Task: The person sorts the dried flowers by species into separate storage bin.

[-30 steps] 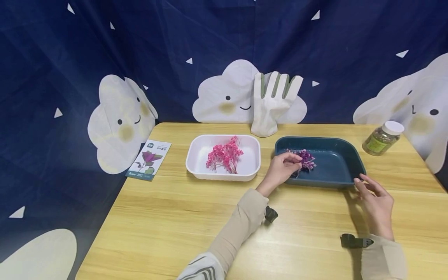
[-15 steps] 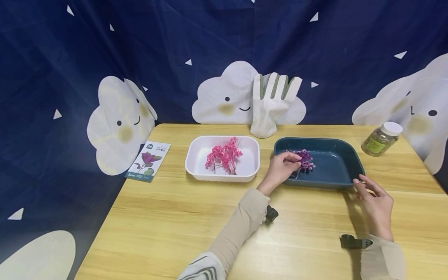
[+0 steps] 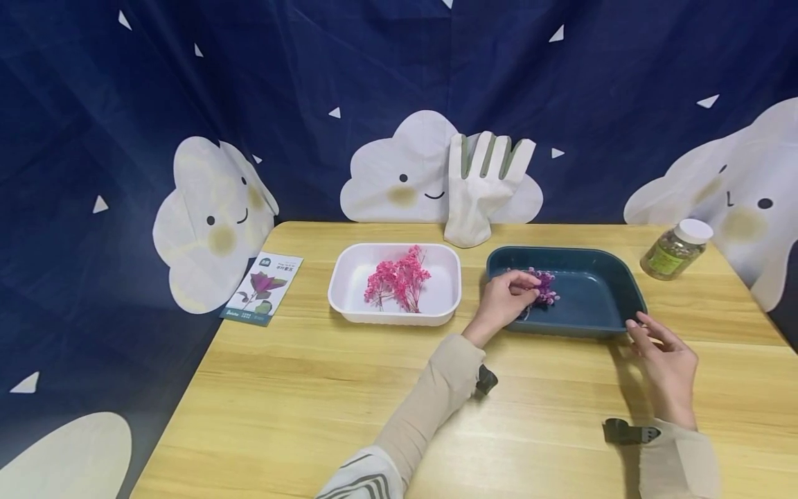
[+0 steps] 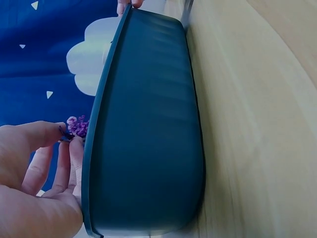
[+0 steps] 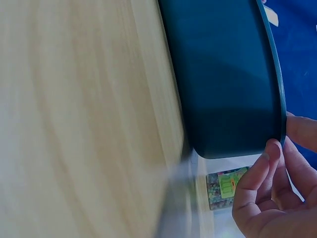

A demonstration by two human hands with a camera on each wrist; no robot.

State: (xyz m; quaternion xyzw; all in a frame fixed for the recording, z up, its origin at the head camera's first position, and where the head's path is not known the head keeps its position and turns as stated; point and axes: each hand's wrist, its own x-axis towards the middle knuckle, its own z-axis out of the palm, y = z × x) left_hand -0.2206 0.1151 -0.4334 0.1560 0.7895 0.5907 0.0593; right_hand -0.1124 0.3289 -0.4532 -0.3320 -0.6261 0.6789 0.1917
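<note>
My left hand (image 3: 506, 305) reaches over the near left side of a dark teal tray (image 3: 592, 294). Its thumb and fingertips pinch a sprig of small purple flowers (image 3: 546, 290), and in the left wrist view the purple blossoms (image 4: 78, 125) show just beyond the tray's rim. The lower part of the sprig is hidden behind the fingers. At the near right corner of the tray, my right hand (image 3: 668, 364) grips the rim between thumb and fingers, as the right wrist view shows. A white tray (image 3: 339, 294) to the left holds a bunch of pink flowers (image 3: 399, 281).
Behind the trays a white glove (image 3: 476, 197) stands upright against the dark blue cloud-print curtain (image 3: 280, 69). A jar with a white lid (image 3: 676, 251) tilts at the back right. Flat at the left table edge lies a leaflet with a plant picture (image 3: 263, 290).
My left hand edges slightly rightward over the purple flowers. The right hand stays at the tray's corner, and the head view shifts a little.
</note>
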